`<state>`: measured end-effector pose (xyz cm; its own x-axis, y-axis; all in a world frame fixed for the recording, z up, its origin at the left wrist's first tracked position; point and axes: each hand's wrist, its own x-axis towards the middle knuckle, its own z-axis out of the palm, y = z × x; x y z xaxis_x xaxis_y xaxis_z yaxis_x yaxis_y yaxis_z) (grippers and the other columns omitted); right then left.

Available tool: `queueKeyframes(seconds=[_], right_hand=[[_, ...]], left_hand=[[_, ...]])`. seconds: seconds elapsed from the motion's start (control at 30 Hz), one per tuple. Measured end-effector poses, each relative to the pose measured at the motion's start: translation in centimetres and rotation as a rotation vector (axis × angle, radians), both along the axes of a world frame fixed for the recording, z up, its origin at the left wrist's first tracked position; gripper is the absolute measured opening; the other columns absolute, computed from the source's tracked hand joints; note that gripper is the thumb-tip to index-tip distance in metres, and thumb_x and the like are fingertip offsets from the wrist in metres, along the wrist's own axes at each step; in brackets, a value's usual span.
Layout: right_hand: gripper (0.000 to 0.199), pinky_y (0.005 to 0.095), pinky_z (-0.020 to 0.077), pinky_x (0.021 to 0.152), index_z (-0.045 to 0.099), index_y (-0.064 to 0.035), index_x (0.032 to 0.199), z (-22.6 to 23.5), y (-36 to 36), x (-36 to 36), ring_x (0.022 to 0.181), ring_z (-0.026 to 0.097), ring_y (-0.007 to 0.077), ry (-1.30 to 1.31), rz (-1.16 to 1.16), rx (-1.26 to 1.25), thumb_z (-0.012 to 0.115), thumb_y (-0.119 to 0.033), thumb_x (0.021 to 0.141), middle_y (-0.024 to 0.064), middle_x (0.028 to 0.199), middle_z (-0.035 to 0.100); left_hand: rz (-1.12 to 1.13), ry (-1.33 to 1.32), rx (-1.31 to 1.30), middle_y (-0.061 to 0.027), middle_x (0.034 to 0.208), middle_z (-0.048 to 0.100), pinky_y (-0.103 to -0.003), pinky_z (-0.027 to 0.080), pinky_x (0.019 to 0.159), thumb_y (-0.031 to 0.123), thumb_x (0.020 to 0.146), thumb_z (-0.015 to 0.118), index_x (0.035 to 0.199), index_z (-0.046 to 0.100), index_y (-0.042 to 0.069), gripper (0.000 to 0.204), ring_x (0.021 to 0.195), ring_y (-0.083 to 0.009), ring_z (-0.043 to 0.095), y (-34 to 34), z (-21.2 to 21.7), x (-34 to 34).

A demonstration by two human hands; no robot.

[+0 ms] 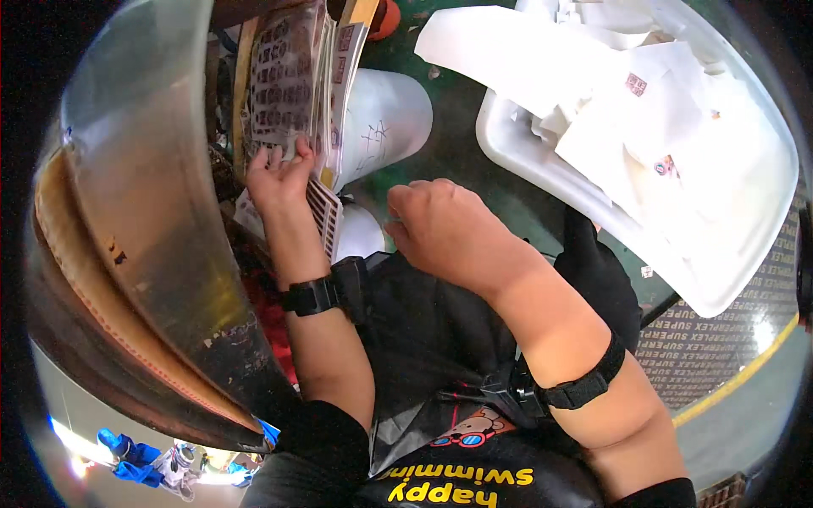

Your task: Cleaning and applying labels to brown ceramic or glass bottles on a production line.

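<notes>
At the left, my left hand [284, 179] is palm up, its fingers apart and slightly curled. The fingertips are at the lower edge of a clear film sheet [284, 76] printed with rows of dark patterns. Whether they touch the film is hard to tell. Behind the film stand several upright white boards or sheets [343, 80], some with small printed marks. My right hand [445, 222] hovers over my lap, back of the hand up and fingers curled in. The curled fingers hide whatever is in them, if anything. Below my left hand is a brown-and-white striped piece [325, 216].
A curved metal machine body [148, 186] rises close on my left. Ahead, a white bucket [385, 123] lies beyond the boards on the green floor. At the right, a large white tub [542, 169] holds many loose white paper pieces [601, 152].
</notes>
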<state>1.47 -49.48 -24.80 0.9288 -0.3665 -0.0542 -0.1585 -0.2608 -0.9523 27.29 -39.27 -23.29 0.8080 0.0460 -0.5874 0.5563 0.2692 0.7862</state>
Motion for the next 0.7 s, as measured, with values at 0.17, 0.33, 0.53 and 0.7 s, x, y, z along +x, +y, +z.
queueKeyframes(seconds=[0.17,0.33,0.53,0.7], right_hand=[[0.017,0.0445,0.0498,0.068,0.054,0.0002,0.078,0.1,0.2,0.0,0.075,0.06,0.0375,-0.017,0.006,-0.004,0.058,-0.016,0.08,0.0192,0.075,0.06],[0.017,0.0443,0.0496,0.068,0.054,0.0006,0.077,-0.1,0.0,-0.1,0.076,0.06,0.038,-0.006,0.028,0.025,0.059,-0.015,0.079,0.02,0.074,0.059],[0.017,0.0443,0.0495,0.068,0.054,0.0003,0.075,0.3,-0.4,0.1,0.075,0.06,0.0379,0.004,0.038,0.018,0.058,-0.015,0.079,0.0199,0.074,0.059],[0.017,0.0442,0.0494,0.068,0.054,0.0002,0.075,0.1,-0.3,0.2,0.075,0.06,0.0378,-0.009,0.013,0.026,0.058,-0.015,0.079,0.0196,0.074,0.059]], left_hand=[[0.021,0.128,-0.286,-0.0174,0.106,0.05,-0.039,0.042,0.073,0.02,0.091,0.046,0.125,0.036,0.0,0.04,0.09,-0.0293,0.049,1.2,-0.5,1.1],[0.089,0.187,-0.419,-0.0139,0.093,0.048,-0.037,0.042,0.072,0.019,0.092,0.045,0.121,0.04,-0.001,0.036,0.083,-0.0246,0.047,1.8,-1.4,0.7],[-0.009,0.061,-0.325,-0.0165,0.11,0.049,-0.041,0.041,0.081,0.021,0.09,0.047,0.125,0.039,0.0,0.042,0.098,-0.0278,0.047,-0.5,-0.7,-0.1],[-0.039,-0.094,-0.033,-0.0174,0.134,0.039,-0.05,0.031,0.101,0.026,0.087,0.05,0.137,0.031,0.003,0.058,0.119,-0.0352,0.039,-0.5,-0.4,-0.4]])
